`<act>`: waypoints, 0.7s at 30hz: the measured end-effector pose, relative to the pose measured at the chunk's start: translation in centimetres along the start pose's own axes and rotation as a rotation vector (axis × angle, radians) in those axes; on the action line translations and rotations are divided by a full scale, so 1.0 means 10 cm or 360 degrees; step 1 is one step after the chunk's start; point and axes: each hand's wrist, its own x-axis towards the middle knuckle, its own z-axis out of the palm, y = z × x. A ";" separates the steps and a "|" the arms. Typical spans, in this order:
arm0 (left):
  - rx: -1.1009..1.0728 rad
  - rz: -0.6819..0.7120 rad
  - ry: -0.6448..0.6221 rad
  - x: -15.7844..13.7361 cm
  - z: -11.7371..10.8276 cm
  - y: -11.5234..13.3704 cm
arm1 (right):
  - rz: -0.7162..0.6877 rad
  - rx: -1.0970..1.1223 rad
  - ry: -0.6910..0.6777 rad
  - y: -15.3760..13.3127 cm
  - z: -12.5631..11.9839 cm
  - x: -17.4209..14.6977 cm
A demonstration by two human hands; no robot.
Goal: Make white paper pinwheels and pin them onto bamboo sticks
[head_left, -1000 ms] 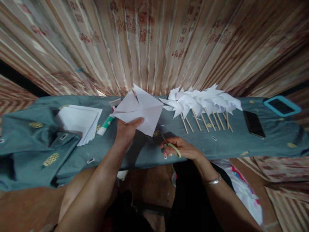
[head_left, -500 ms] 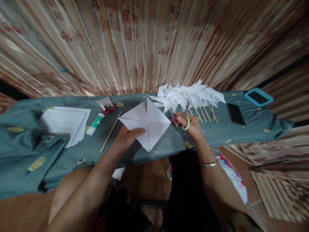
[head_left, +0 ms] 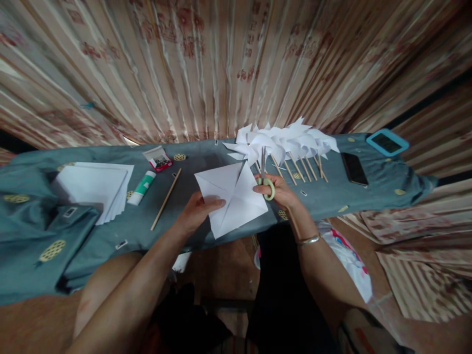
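Observation:
A square white sheet of paper [head_left: 236, 211], with slits running in from its corners, is pinched at its left side by my left hand [head_left: 199, 209], thumb on top. My right hand [head_left: 278, 189] is closed around scissors [head_left: 269, 188] with pale green handles, their blades pointing up and away from me. The right fingers are at the paper's right edge; whether they grip it too I cannot tell. Behind the scissors lie several white paper pinwheels [head_left: 254, 143] on wooden sticks.
On the patterned green cloth [head_left: 110, 255] lie stacked white paper [head_left: 92, 189], a glue stick [head_left: 142, 188], a small open red-and-white box [head_left: 158, 160] and a wooden stick [head_left: 165, 199]. To the right are a black phone [head_left: 354, 168] and a blue-framed device [head_left: 388, 142]. A curtain [head_left: 206, 73] hangs behind.
The paper has turned in my left hand, with a corner now no longer pointing straight at me. My right hand with the scissors has come left to the paper's edge, blades now more upright.

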 end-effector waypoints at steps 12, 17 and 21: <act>-0.0690 0.0151 -0.0183 -0.07 -0.07 0.26 | -0.0037 0.0786 0.0347 0.11 0.30 0.16; -0.0851 0.0120 -0.0155 -0.03 -0.03 0.10 | -0.0072 0.0955 0.0395 0.18 0.43 0.22; -0.0873 0.0051 -0.0049 -0.02 0.10 0.02 | -0.0048 0.0920 0.0393 0.23 0.62 0.21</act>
